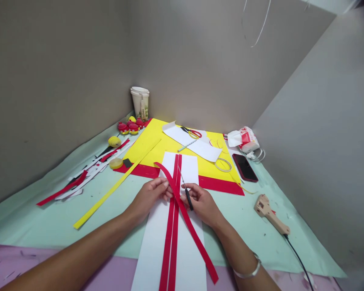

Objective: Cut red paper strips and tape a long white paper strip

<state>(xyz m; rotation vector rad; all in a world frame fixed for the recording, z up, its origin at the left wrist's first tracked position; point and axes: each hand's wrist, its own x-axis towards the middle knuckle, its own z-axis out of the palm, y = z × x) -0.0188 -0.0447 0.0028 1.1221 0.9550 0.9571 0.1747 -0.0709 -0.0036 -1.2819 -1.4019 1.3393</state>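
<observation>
A loose red strip (197, 236) slants across a long white sheet (151, 242) that has two red strips (170, 230) running down its middle. My left hand (153, 194) pinches the loose strip between thumb and fingers near its upper part. In my right hand (203, 202) is a slim pointed tool (188, 198) with a black handle and a thin metal shaft, tip pointing away from me; its exact kind is unclear. The right fingers are close beside the loose strip. To the left of the sheet lies a long yellow strip (109, 192).
Yellow board (145, 141) with scissors (192, 133), a pen (186, 146) and a tape ring (223, 165) lies behind. At right are a phone (245, 167), tissues (245, 139) and a corded glue gun (271, 214). Scraps (75, 188), red-yellow balls (133, 128) and a cup (140, 103) sit left.
</observation>
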